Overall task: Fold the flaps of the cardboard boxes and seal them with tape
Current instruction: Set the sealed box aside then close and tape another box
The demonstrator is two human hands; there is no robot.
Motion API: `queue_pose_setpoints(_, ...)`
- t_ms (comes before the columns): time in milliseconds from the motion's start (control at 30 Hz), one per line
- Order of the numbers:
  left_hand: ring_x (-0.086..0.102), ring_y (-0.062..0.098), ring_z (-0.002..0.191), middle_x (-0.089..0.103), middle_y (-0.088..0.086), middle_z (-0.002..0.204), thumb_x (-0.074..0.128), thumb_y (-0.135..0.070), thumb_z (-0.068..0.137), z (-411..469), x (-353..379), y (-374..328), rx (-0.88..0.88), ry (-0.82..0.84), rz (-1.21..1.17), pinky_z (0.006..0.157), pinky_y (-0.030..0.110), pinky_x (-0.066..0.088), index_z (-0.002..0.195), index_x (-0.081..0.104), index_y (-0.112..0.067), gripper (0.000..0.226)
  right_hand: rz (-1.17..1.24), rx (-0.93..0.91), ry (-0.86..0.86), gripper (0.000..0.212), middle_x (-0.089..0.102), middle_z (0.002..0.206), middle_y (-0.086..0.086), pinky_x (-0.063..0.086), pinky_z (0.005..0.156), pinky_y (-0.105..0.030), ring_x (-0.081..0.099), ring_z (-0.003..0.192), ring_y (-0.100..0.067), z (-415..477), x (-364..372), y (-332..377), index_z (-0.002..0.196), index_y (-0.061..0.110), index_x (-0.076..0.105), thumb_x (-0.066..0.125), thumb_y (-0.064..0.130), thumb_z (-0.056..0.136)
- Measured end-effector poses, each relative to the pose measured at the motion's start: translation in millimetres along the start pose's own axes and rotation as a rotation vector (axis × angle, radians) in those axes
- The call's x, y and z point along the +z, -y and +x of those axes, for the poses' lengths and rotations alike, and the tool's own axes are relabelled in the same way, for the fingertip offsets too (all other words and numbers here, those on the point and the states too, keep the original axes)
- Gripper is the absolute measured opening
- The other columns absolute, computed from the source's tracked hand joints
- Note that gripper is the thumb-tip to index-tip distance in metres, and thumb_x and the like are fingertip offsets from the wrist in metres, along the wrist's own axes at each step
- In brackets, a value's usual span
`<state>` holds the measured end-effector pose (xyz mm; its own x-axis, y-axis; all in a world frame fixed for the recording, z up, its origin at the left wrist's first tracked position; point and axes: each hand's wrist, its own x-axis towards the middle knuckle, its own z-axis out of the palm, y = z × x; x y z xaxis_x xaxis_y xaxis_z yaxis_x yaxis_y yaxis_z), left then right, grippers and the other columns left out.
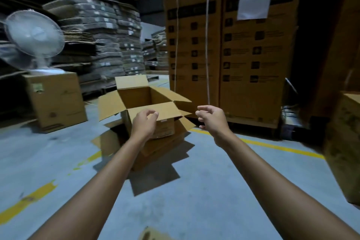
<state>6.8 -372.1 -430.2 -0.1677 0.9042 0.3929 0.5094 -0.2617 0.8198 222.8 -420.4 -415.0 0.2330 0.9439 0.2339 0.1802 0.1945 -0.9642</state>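
A brown cardboard box (136,95) stands on the grey floor with its top flaps spread open and its inside empty. Both my arms reach out toward it. My left hand (143,122) hovers just in front of the near flap (165,110), fingers loosely curled and holding nothing. My right hand (211,118) hangs in the air to the right of the box, level with the right flap (176,94), fingers relaxed and empty. No tape shows in view.
A closed carton (56,99) with a white fan (34,34) on top stands at left. Tall strapped cartons (224,48) rise behind the box. Stacks of flat cardboard (109,41) fill the back. Another carton (344,142) sits at right. Yellow floor lines (272,146) cross the floor.
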Motion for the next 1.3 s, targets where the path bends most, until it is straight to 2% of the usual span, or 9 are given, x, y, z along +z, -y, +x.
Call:
queue_pose_setpoints(200, 0.054, 0.013, 0.093, 0.062, 0.002, 0.118, 0.053, -0.029, 0.102, 73.6, -12.7, 53.0, -0.067, -0.066, 0.145, 0.065, 0.023, 0.045, 0.12, 0.064, -0.013, 0.026, -0.122, -0.019, 0.099, 0.032, 0.067, 0.116, 0.0, 0.057, 0.095, -0.045, 0.064, 0.104, -0.017, 69.2, 66.5, -21.7, 0.129, 0.015, 0.064, 0.062, 0.02, 0.098)
queue_pose_setpoints(433, 0.041, 0.029, 0.137, 0.049, 0.01, 0.146, 0.067, -0.029, 0.093, 187.6, 12.3, 128.9, -0.017, -0.039, 0.483, 0.109, 0.044, 0.039, 0.144, 0.044, -0.012, 0.059, -0.319, -0.073, 0.162, 0.04, 0.057, 0.143, -0.005, 0.048, 0.108, -0.045, 0.051, 0.134, -0.023, 189.7, 115.6, -73.2, 0.138, 0.017, 0.058, 0.064, 0.019, 0.098)
queue_pose_setpoints(567, -0.001, 0.029, 0.153, 0.015, 0.007, 0.165, 0.076, -0.031, 0.085, 255.8, 20.9, 157.4, 0.023, 0.197, 0.716, 0.122, 0.052, 0.007, 0.152, 0.034, -0.017, 0.08, -0.561, -0.162, 0.32, 0.055, 0.044, 0.156, -0.002, 0.04, 0.114, -0.042, 0.04, 0.144, -0.024, 250.6, 137.8, -101.5, 0.149, 0.021, 0.046, 0.065, 0.02, 0.098)
queue_pose_setpoints(667, -0.01, 0.033, 0.152, 0.008, 0.006, 0.166, 0.08, -0.038, 0.079, 306.2, 28.9, 172.5, -0.068, 0.431, 0.85, 0.119, 0.059, -0.003, 0.157, 0.02, -0.026, 0.1, -0.801, -0.242, 0.439, 0.062, 0.032, 0.163, -0.003, 0.033, 0.12, -0.045, 0.03, 0.149, -0.025, 290.5, 150.5, -121.7, 0.152, 0.031, 0.04, 0.067, 0.024, 0.096)
queue_pose_setpoints(800, 0.028, 0.034, 0.144, 0.048, 0.002, 0.146, 0.088, -0.04, 0.066, 339.4, 47.1, 197.9, -0.246, 0.546, 0.881, 0.116, 0.067, 0.017, 0.147, 0.038, -0.038, 0.096, -1.063, -0.285, 0.526, 0.07, 0.01, 0.169, -0.003, 0.029, 0.121, -0.049, 0.012, 0.155, -0.027, 327.0, 172.9, -137.1, 0.155, 0.045, 0.028, 0.063, 0.025, 0.098)
queue_pose_setpoints(933, 0.051, 0.025, 0.122, 0.064, 0.0, 0.113, 0.078, -0.016, 0.08, 322.8, 71.4, 223.1, -0.086, 0.144, 0.896, 0.113, 0.07, 0.017, 0.118, 0.062, -0.031, 0.043, -1.129, -0.232, 0.544, 0.093, -0.01, 0.169, -0.009, 0.026, 0.121, -0.056, -0.002, 0.155, -0.037, 334.1, 189.2, -147.4, 0.158, 0.047, 0.002, 0.062, 0.01, 0.098)
queue_pose_setpoints(1033, 0.048, 0.026, 0.122, 0.061, -0.001, 0.098, 0.071, -0.011, 0.084, 298.7, 70.5, 221.1, -0.004, 0.076, 0.877, 0.111, 0.067, 0.02, 0.104, 0.064, -0.031, 0.029, -1.157, -0.22, 0.485, 0.111, -0.026, 0.165, -0.012, 0.013, 0.121, -0.063, -0.018, 0.152, -0.041, 325.2, 197.2, -152.8, 0.157, 0.044, -0.014, 0.061, -0.004, 0.092)
queue_pose_setpoints(1167, 0.047, 0.026, 0.119, 0.052, -0.004, 0.09, 0.071, -0.008, 0.083, 276.9, 60.7, 195.6, 0.029, 0.103, 0.836, 0.11, 0.065, 0.024, 0.095, 0.061, -0.027, 0.024, -1.169, -0.283, 0.3, 0.104, -0.006, 0.169, -0.014, 0.008, 0.121, -0.062, -0.012, 0.154, -0.039, 313.5, 190.5, -148.9, 0.16, 0.035, 0.001, 0.063, -0.009, 0.088)
queue_pose_setpoints(1300, 0.047, 0.024, 0.115, 0.056, -0.005, 0.089, 0.073, -0.007, 0.081, 245.7, 54.8, 163.0, 0.121, 0.125, 0.813, 0.111, 0.065, 0.024, 0.089, 0.058, -0.026, 0.025, -1.112, -0.309, 0.181, 0.051, 0.055, 0.136, -0.006, 0.013, 0.119, -0.068, 0.038, 0.142, -0.031, 299.0, 157.3, -139.0, 0.133, 0.028, 0.044, 0.063, 0.003, 0.093)
